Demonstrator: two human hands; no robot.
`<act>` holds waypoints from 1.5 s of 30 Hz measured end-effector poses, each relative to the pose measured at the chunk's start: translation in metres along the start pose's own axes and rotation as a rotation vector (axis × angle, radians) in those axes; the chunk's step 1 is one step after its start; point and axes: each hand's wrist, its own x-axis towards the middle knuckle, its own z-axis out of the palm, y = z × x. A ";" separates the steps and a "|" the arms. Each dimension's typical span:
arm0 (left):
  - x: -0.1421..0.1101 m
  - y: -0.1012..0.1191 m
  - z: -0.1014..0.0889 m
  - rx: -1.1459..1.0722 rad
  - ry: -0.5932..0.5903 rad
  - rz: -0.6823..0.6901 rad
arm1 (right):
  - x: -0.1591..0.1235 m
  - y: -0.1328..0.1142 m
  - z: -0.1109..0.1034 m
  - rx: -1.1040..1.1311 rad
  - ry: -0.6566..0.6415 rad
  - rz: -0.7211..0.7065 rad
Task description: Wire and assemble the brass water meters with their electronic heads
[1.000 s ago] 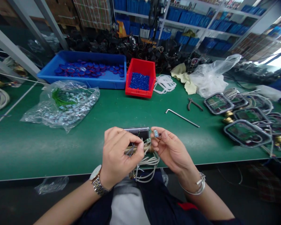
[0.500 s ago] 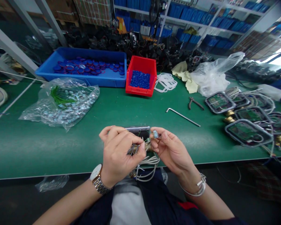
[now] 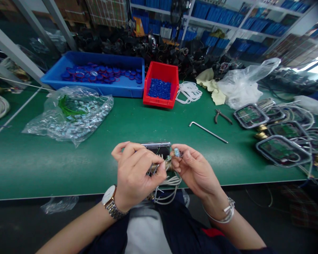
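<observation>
Green table (image 3: pixel 69 165) runs beneath everything, and near the middle of its near edge sits a dark housing (image 3: pixel 163 149) with a clear rim, partly hidden by the fingers. The left hand (image 3: pixel 136 174) has thumb and forefinger pinched on what looks like a thin green wire (image 3: pixel 166 158), its other fingers loosely curled. The right hand (image 3: pixel 198 173) grips a small light-blue connector (image 3: pixel 176 152) between thumb and fingers, just beside that wire; whether the two are joined, I cannot tell. Such a slight pinch could slip if the fingertips roll, and a tug from either hand could strain the wire or pull it loose. Pale cable loops (image 3: pixel 168 199) lie below the hands at the near edge, where a sleeve or wrist might snag them and drag the housing askew. If dropped, the connector could fall among the cables or off that edge. Toward the right end, the hex key (image 3: pixel 209 132) and pliers (image 3: pixel 222 116) rest well apart from both hands, with clear-lidded units (image 3: pixel 283 151) clustered beyond, so they pose little risk.
</observation>
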 end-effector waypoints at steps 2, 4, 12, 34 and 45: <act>0.000 0.000 0.000 0.004 0.001 0.001 | -0.001 0.000 0.000 -0.013 -0.004 -0.008; 0.001 0.000 0.000 0.007 0.005 0.001 | -0.001 0.000 0.000 -0.020 -0.010 -0.021; 0.001 0.002 0.000 0.006 0.012 -0.010 | 0.000 0.001 0.001 -0.051 -0.008 -0.041; -0.002 -0.002 -0.002 -0.025 -0.079 -0.056 | 0.003 0.001 0.001 -0.045 -0.014 -0.055; 0.001 -0.001 -0.002 -0.001 -0.054 -0.119 | 0.004 0.001 0.002 -0.072 -0.009 -0.064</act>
